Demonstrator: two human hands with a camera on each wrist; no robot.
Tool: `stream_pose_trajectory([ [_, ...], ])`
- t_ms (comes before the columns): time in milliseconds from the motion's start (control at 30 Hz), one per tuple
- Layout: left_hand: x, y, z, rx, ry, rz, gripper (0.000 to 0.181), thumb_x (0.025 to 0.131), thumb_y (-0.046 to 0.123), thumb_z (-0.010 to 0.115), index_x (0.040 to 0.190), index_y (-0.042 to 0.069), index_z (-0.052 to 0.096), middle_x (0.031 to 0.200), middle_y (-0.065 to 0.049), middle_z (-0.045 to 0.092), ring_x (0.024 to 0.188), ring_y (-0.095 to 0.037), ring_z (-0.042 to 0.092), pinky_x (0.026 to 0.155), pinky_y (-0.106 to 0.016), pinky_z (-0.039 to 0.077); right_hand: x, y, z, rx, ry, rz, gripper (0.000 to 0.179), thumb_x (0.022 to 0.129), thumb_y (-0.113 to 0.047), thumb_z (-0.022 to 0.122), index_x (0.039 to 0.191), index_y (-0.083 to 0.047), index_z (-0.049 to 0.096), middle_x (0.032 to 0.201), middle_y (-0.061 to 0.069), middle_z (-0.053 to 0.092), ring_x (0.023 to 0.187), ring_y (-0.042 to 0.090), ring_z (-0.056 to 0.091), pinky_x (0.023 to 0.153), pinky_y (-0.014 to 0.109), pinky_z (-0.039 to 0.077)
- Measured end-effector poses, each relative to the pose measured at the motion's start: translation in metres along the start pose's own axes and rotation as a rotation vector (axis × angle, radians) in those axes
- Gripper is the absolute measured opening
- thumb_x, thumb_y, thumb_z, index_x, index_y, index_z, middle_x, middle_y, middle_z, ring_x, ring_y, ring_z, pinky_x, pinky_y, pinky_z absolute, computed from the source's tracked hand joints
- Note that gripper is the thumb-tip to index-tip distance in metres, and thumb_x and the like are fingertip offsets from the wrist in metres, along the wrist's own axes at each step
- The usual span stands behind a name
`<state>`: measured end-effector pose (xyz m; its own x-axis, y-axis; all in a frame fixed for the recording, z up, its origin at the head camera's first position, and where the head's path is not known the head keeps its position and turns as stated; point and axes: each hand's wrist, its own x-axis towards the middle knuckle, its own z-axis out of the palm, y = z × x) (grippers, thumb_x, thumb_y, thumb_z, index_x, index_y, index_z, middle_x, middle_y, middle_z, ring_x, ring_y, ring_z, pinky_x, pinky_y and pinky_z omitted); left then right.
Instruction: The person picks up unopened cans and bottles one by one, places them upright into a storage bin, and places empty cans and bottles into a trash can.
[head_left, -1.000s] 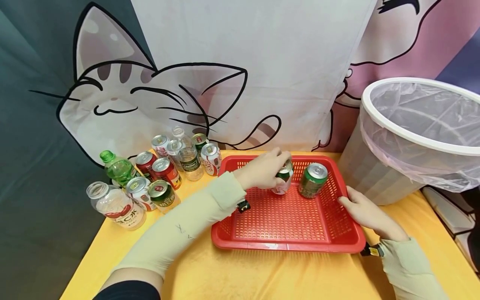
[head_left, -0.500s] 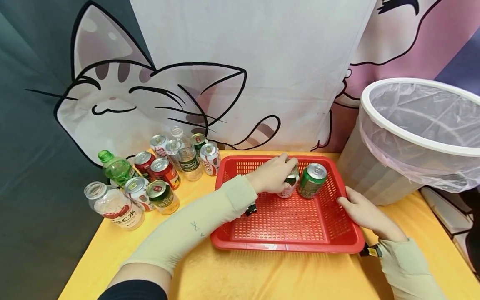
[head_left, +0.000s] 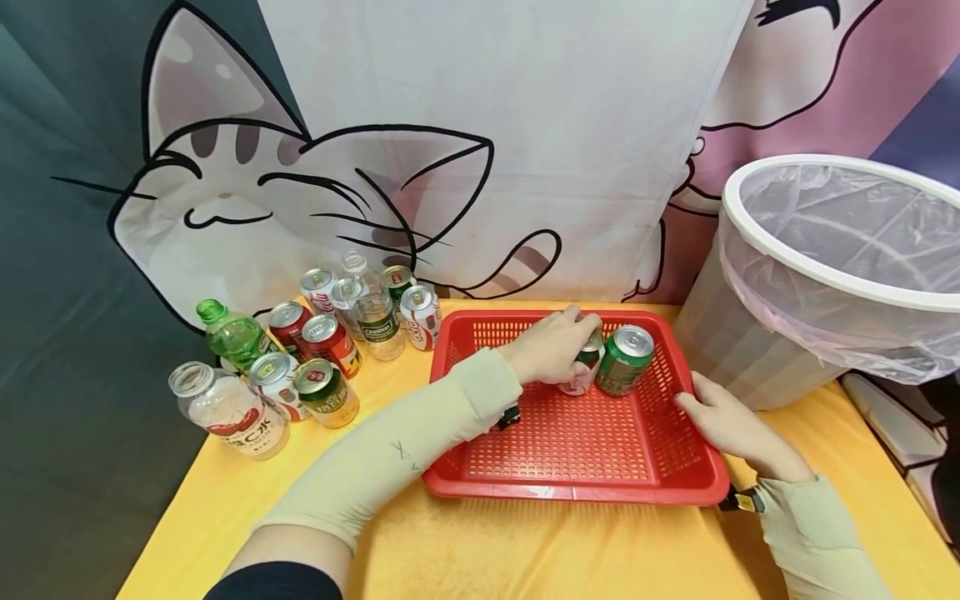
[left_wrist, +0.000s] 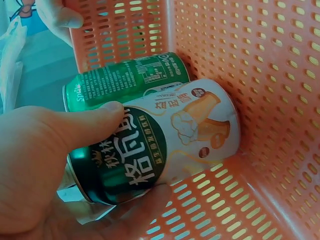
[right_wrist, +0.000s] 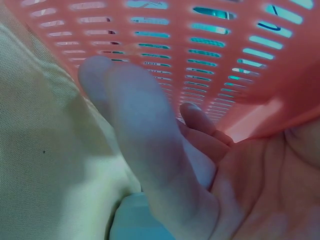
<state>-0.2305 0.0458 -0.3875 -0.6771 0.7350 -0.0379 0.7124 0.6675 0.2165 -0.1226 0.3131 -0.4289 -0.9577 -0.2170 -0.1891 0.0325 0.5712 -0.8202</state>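
Observation:
In the head view my left hand (head_left: 550, 346) reaches into the red plastic basket (head_left: 555, 492) and grips a drink can near its top. The left wrist view shows this white and dark-green can (left_wrist: 200, 130), with a beer-mug picture, between thumb and fingers. It stands upright on the basket floor, close beside a green can (head_left: 626, 362). My right hand (head_left: 735, 427) holds the basket's right rim, thumb over the edge. Seen from the right wrist, its fingers (right_wrist: 145, 120) lie under the rim, against the slotted outer wall.
Left of the basket stand several cans, among them a green-and-gold can (head_left: 326, 392), plus a clear wide-mouthed bottle (head_left: 232, 412), a green bottle (head_left: 236, 337) and a tall clear bottle (head_left: 378, 325). A lined bin (head_left: 750, 333) stands right behind the basket, before a printed curtain.
My left hand has moved right with the can, bringing it up close to the green can. The right hand stays on the rim.

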Motion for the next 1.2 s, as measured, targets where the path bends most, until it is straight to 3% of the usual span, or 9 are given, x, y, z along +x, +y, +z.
stream_pose_trajectory([
  [333,-0.002,0.005,0.006,-0.052,0.042,-0.055,0.065,0.089,0.035,0.081,0.141,0.018,0.046,0.13,-0.009,0.053,0.103,-0.019,0.066,0.088,-0.031,0.059,0.0,-0.001,0.0,-0.011,-0.001,0.0,0.037,0.109,-0.011,0.039,0.136,0.015,0.039,0.103,0.023,0.069,0.075,0.019,0.073,0.066,0.033,0.062],
  [633,-0.004,0.005,0.01,0.039,0.02,-0.061,0.072,0.087,0.039,0.083,0.142,0.016,0.043,0.127,-0.009,0.054,0.102,-0.02,0.066,0.087,-0.032,0.06,0.001,0.003,0.0,-0.017,0.008,-0.005,0.036,0.109,-0.011,0.039,0.135,0.014,0.041,0.101,0.021,0.07,0.074,0.018,0.073,0.065,0.032,0.062],
  [1000,-0.017,0.0,-0.005,0.042,0.026,-0.085,0.075,0.09,0.049,0.076,0.149,0.017,0.042,0.138,-0.007,0.054,0.11,-0.019,0.065,0.094,-0.036,0.059,0.001,0.002,0.0,-0.005,0.0,-0.006,0.037,0.109,-0.011,0.039,0.136,0.015,0.04,0.102,0.022,0.069,0.074,0.018,0.073,0.066,0.032,0.063],
  [1200,-0.03,-0.003,-0.015,0.039,0.045,-0.069,0.07,0.093,0.055,0.07,0.147,0.018,0.046,0.135,-0.005,0.055,0.109,-0.018,0.065,0.093,-0.036,0.059,0.001,0.003,0.001,-0.003,0.0,-0.005,0.037,0.109,-0.011,0.039,0.136,0.015,0.039,0.102,0.022,0.069,0.074,0.018,0.073,0.066,0.032,0.063],
])
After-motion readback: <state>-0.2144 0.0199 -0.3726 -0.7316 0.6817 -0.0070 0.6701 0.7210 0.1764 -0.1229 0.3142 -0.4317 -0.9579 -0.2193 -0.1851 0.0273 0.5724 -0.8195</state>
